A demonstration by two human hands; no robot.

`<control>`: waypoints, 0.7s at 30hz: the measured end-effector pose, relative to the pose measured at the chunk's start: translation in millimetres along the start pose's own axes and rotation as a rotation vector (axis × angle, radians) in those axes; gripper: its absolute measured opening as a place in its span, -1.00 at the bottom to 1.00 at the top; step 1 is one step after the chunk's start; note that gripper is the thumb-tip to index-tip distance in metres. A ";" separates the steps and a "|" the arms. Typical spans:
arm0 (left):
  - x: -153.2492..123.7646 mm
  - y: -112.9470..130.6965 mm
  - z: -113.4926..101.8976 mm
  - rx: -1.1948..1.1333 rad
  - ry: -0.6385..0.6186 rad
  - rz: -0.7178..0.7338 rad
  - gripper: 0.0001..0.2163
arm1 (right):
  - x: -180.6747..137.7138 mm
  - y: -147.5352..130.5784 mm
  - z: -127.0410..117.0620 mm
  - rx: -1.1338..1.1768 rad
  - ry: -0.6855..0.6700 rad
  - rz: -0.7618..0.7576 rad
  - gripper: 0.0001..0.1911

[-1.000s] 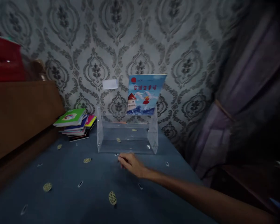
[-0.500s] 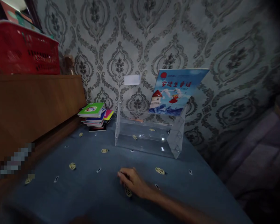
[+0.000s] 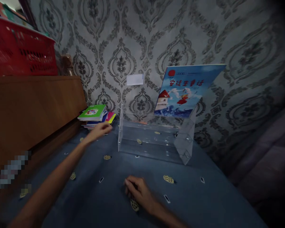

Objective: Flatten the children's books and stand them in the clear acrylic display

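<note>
My left hand (image 3: 100,130) reaches out in front of the stack of books (image 3: 92,113), blurred, its fingers bent toward the right. Whether it touches a book I cannot tell. A green book lies on top of the stack, with pink, yellow and blue ones below. My right hand (image 3: 140,192) rests on the blue tablecloth (image 3: 85,202), fingers curled in and nothing visible in them. Beyond it stands a clear acrylic rack (image 3: 154,144) with stepped tiers. One blue picture book (image 3: 182,91) leans upright on the rack's upper right part.
On the left is a wooden cabinet (image 3: 35,107) bearing a red plastic basket (image 3: 21,47). A patterned wall (image 3: 147,34) rises behind the table, with a white label (image 3: 135,79) seen against it. Pale fabric (image 3: 266,152) hangs at the right.
My left arm has come into view from the lower left and extends to the book stack. My right hand stays on the cloth. The view has shifted slightly.
</note>
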State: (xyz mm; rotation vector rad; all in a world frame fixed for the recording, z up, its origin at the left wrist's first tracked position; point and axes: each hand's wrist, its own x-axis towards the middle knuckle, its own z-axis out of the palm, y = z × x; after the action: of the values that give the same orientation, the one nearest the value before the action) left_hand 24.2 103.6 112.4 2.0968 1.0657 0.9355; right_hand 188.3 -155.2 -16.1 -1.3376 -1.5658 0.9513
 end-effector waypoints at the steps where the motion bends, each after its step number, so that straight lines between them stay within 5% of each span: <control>1: 8.4 -5.4 -11.3 0.123 0.054 -0.020 -0.79 | -0.1 -0.3 0.3 0.025 0.008 -0.002 -0.34; 5: 40.5 -25.5 -41.1 0.566 0.253 -0.059 -0.65 | 0.4 -0.4 0.1 0.021 -0.004 -0.031 -0.36; 9: 64.6 -37.3 -31.0 0.887 0.218 -0.015 -0.47 | 0.9 1.8 -0.9 -0.003 -0.018 -0.020 -0.37; 14: 78.7 -42.1 -14.3 0.983 0.168 -0.043 -0.47 | 0.4 3.2 -2.3 0.004 -0.034 0.007 -0.39; 21: 77.9 -37.4 -20.3 1.087 0.086 -0.014 -0.57 | 1.7 6.2 -3.9 0.005 -0.048 0.002 -0.41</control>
State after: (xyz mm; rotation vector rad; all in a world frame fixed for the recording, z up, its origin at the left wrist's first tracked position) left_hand 25.6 192.0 120.2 2.8667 1.9139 0.4377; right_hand 194.1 -152.6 -20.2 -1.3215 -1.5981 0.9946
